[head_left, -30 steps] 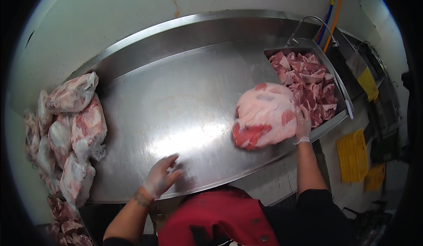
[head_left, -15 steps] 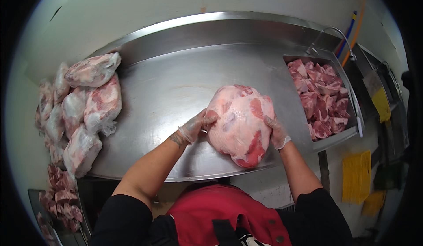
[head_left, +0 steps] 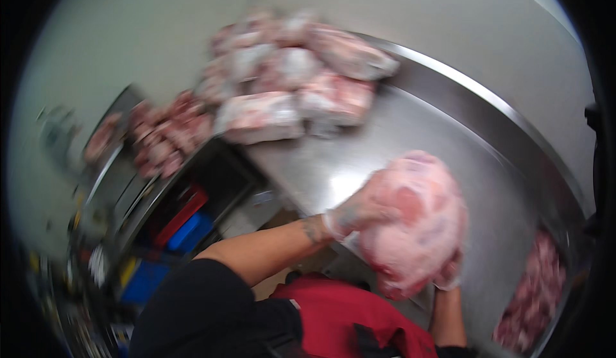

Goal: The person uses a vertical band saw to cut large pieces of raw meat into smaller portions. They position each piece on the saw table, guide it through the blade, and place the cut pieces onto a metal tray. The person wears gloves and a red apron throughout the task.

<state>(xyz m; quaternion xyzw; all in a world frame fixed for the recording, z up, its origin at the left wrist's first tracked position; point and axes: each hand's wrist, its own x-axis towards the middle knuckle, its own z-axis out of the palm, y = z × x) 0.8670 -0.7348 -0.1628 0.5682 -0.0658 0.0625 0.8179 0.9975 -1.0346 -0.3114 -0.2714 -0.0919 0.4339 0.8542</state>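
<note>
A large, rounded pink cut of raw meat with pale fat (head_left: 423, 223) is between my two hands, over the near side of the steel counter (head_left: 494, 197). My left hand (head_left: 366, 209), in a clear glove, presses its left side with the thumb over the top. At its lower right, my right hand (head_left: 450, 271) grips the edge, with most of the fingers hidden under or behind the meat. Motion blurs the picture, and I cannot tell whether the meat touches the counter.
Several plastic-wrapped meat pieces (head_left: 263, 117) are heaped at the counter's far left end. Beyond them, cut meat chunks (head_left: 167, 133) lie piled at the left. More cut meat (head_left: 532, 294) fills the sink at the right. Blue (head_left: 191, 231) and red items sit below the counter.
My view has swung to the left, bringing the wrapped meat and left-hand area further in. Both hands still hold the large cut, which has turned and come nearer the counter's front edge.
</note>
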